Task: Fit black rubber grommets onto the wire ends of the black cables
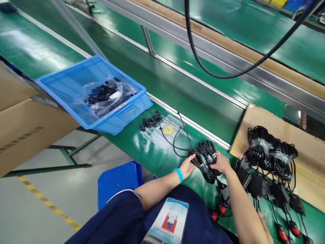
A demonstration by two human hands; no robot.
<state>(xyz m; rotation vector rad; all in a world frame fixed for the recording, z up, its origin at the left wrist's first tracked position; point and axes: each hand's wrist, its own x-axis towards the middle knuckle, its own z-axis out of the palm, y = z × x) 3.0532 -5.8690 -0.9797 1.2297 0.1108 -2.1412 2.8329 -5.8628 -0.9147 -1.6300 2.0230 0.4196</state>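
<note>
Two coiled bundles of black cable lie side by side at the front of the green bench. My left hand [188, 166], with a teal band at the wrist, is closed on the edge of the nearer cable coil [207, 173]. My right hand [220, 163] grips the farther cable coil [205, 147] by its right side, near a clear wrap. Some of its fingertips are hidden. Loose cable ends [175, 144] run up and left from the coils over a clear plastic bag [162, 138] with a yellow square. Red-and-black connectors [223, 207] hang below the coils by my right forearm.
Small black parts [150, 122] lie beside a blue crate [114, 118] of bagged black pieces. At right, more cable coils [269, 149] rest on cardboard [241, 135], with black boxes [257, 185] in front. A black cable [218, 76] hangs overhead. A blue stool [116, 181] stands below.
</note>
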